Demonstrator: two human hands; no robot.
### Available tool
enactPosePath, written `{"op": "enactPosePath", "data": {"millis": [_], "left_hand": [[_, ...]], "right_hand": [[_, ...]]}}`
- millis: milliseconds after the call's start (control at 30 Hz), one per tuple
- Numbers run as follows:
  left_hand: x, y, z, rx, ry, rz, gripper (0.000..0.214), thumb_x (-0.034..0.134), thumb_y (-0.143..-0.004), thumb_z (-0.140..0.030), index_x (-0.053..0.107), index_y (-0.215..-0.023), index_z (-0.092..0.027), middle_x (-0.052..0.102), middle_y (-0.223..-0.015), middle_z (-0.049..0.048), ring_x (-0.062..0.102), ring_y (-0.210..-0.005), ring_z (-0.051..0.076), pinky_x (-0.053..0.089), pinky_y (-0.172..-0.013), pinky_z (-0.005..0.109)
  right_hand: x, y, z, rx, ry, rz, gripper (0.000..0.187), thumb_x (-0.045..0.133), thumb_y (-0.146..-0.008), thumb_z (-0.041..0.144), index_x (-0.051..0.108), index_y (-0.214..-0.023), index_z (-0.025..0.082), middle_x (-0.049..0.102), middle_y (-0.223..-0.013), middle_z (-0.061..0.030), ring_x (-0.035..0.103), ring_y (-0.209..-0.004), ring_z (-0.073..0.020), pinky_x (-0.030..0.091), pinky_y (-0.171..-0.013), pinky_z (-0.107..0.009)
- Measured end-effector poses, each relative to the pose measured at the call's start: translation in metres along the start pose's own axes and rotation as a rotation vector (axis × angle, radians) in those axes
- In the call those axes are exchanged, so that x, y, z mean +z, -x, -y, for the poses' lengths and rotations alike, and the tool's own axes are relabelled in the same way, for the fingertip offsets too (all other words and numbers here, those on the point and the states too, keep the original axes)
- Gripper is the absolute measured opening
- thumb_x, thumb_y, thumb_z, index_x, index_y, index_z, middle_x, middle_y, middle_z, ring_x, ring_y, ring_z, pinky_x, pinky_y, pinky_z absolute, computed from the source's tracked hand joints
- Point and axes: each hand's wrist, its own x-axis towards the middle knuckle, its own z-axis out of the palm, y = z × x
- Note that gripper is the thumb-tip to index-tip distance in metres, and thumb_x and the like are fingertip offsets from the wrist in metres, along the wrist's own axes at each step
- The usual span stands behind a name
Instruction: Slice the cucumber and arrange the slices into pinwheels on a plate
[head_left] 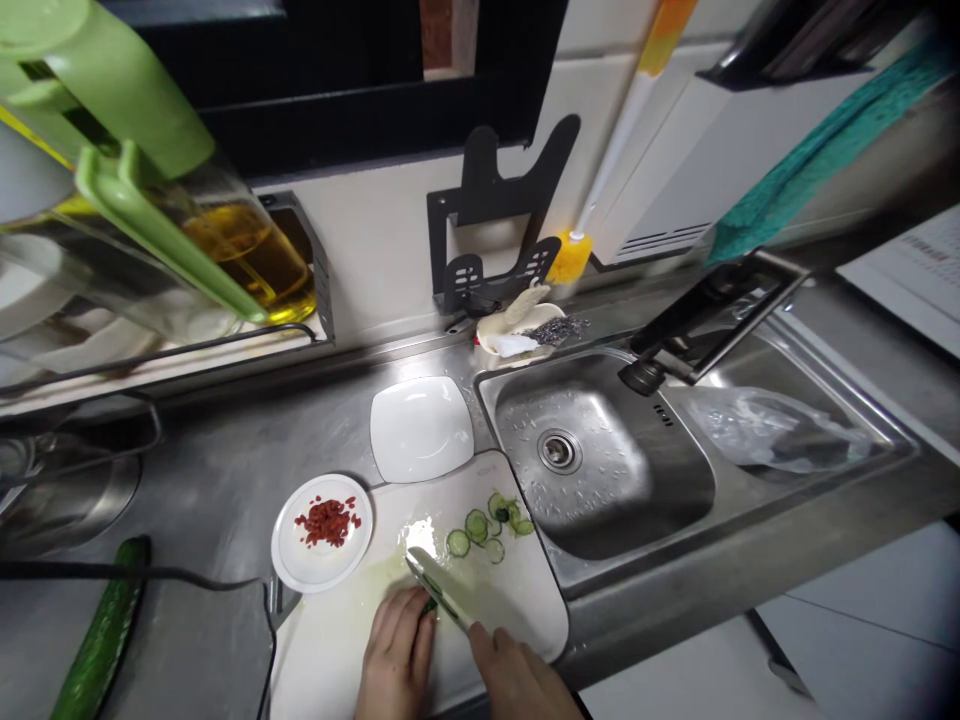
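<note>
In the head view, my right hand (519, 672) grips a kitchen knife (439, 588) by its handle, the blade slanting up and left over the white cutting board (517, 610). My left hand (396, 645), fingers curled, presses a piece of green cucumber (430, 605) against the board right beside the blade. Most of that piece is hidden by my fingers and the knife. Several thin cucumber slices (478, 525) lie loose on the far right part of the board, with scraps near its edge. The board's surface is wet.
A small white plate of red berries (289, 560) overlaps the board's left side. Behind stands a square white plate (421, 430). The steel sink (622, 480) with its black faucet (675, 330) is to the right. A whole cucumber (105, 630) lies far left; an oil bottle (255, 260) stands on a shelf.
</note>
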Motion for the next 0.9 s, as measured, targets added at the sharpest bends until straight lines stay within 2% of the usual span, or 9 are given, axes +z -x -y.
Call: {"op": "enactPosePath", "data": {"millis": [333, 533, 667, 767, 900], "left_hand": [[0.001, 0.001, 0.000, -0.027, 0.017, -0.003, 0.021, 0.046, -0.088, -0.023, 0.061, -0.102, -0.019, 0.069, -0.097, 0.0066, 0.065, -0.092, 0.018, 0.055, -0.083, 0.031], [0.002, 0.003, 0.000, -0.017, 0.003, -0.003, 0.021, 0.047, -0.088, -0.022, 0.061, -0.103, -0.018, 0.069, -0.097, 0.0066, 0.065, -0.092, 0.017, 0.054, -0.083, 0.031], [0.002, 0.005, 0.002, -0.013, -0.002, 0.000, 0.022, 0.048, -0.088, -0.023, 0.061, -0.105, -0.018, 0.069, -0.100, 0.0076, 0.064, -0.094, 0.018, 0.054, -0.084, 0.032], [0.002, 0.005, 0.002, -0.020, -0.004, 0.014, 0.022, 0.048, -0.088, -0.023, 0.061, -0.105, -0.018, 0.069, -0.100, 0.0072, 0.064, -0.095, 0.018, 0.054, -0.084, 0.032], [0.000, 0.005, 0.001, -0.015, -0.002, -0.004, 0.020, 0.048, -0.088, -0.024, 0.061, -0.103, -0.018, 0.069, -0.098, 0.0067, 0.064, -0.094, 0.018, 0.054, -0.084, 0.033]], "right_hand": [[0.015, -0.021, 0.009, 0.029, 0.002, 0.073, 0.042, 0.038, -0.074, -0.007, 0.052, -0.103, 0.020, 0.064, -0.082, -0.0029, 0.063, -0.069, -0.0167, 0.041, -0.055, -0.022], [0.029, -0.020, 0.007, 0.021, 0.006, 0.001, 0.046, 0.039, -0.074, -0.005, 0.051, -0.110, 0.020, 0.064, -0.083, -0.0031, 0.062, -0.070, -0.0161, 0.040, -0.058, -0.023], [0.022, -0.013, 0.001, 0.023, -0.017, 0.015, 0.051, 0.041, -0.072, -0.004, 0.049, -0.116, 0.019, 0.064, -0.086, -0.0044, 0.062, -0.072, -0.0160, 0.039, -0.059, -0.023], [0.009, -0.004, -0.002, 0.037, -0.024, 0.099, 0.051, 0.042, -0.068, -0.005, 0.050, -0.112, 0.020, 0.064, -0.082, -0.0033, 0.062, -0.067, -0.0158, 0.036, -0.053, -0.023], [-0.003, 0.009, -0.003, 0.043, 0.018, 0.134, 0.051, 0.040, -0.065, -0.007, 0.052, -0.104, 0.023, 0.064, -0.079, -0.0015, 0.064, -0.062, -0.0164, 0.031, -0.046, -0.025]]}}
